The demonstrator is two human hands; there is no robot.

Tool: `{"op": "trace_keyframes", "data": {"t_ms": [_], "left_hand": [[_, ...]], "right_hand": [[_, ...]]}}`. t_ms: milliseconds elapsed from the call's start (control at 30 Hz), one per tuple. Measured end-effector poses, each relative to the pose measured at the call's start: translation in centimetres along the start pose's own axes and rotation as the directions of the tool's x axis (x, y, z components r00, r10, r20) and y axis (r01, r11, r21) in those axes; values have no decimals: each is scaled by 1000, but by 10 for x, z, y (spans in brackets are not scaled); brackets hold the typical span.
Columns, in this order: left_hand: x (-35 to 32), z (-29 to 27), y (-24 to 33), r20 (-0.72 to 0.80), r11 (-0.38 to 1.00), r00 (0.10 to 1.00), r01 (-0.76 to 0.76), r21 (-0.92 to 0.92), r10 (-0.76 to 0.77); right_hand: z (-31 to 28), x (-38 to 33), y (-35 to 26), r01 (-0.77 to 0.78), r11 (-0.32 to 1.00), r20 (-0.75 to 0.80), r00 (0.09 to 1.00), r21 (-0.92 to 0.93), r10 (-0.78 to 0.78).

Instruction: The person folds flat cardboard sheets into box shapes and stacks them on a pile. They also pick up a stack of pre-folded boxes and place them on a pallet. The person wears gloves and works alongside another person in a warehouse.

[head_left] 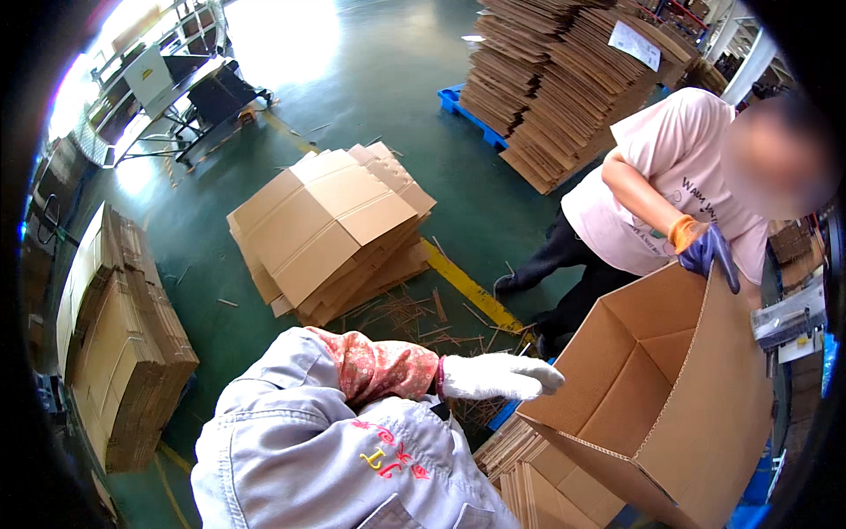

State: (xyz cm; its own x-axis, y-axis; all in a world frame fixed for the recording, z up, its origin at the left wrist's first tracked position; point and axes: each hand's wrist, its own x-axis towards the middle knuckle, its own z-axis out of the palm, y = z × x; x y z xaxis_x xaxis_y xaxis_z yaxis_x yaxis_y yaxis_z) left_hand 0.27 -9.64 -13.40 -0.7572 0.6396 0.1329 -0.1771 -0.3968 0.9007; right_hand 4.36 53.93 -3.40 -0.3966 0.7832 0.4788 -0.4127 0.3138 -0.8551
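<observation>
My left hand (498,377), in a white knit glove below a red floral sleeve, stretches toward the near left rim of a large open cardboard box (705,414). Its fingers are extended, with nothing seen in them; whether the fingertips touch the rim I cannot tell. The box stands with its mouth up, showing bare brown walls inside. Across it, a co-worker in a pink T-shirt (661,194) rests a gloved purple-and-orange hand (705,251) on the far rim. My right hand is not in view.
Flat cardboard sheets lie stacked under the box (555,476). A loose carton pile (326,212) sits ahead, with cardboard scraps (414,317) on the green floor. Bundled flat cartons (123,361) stand left; a tall stack (564,79) rests on a blue pallet (471,115). A wheeled machine (176,88) stands far left.
</observation>
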Motion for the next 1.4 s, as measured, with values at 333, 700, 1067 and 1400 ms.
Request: {"op": "trace_keyframes", "data": {"t_ms": [333,700,1067,1400], "left_hand": [[-33,-18,34,-132,973,991,-39,-225,9],[-78,-12,72,-98,988,986,131,-78,-138],[-220,-170,118,-793,808,156,-74,585,589],[-427,-307,80,-916,38,-279,959,-280,289]], "right_hand": [[-8,17,46,-355,931,-125,924,82,363],[85,-117,45,-371,833,-61,900,411,432],[249,-364,-1,-461,854,363,859,243,361],[299,-710,31,149,817,639,-552,-557,536]]}}
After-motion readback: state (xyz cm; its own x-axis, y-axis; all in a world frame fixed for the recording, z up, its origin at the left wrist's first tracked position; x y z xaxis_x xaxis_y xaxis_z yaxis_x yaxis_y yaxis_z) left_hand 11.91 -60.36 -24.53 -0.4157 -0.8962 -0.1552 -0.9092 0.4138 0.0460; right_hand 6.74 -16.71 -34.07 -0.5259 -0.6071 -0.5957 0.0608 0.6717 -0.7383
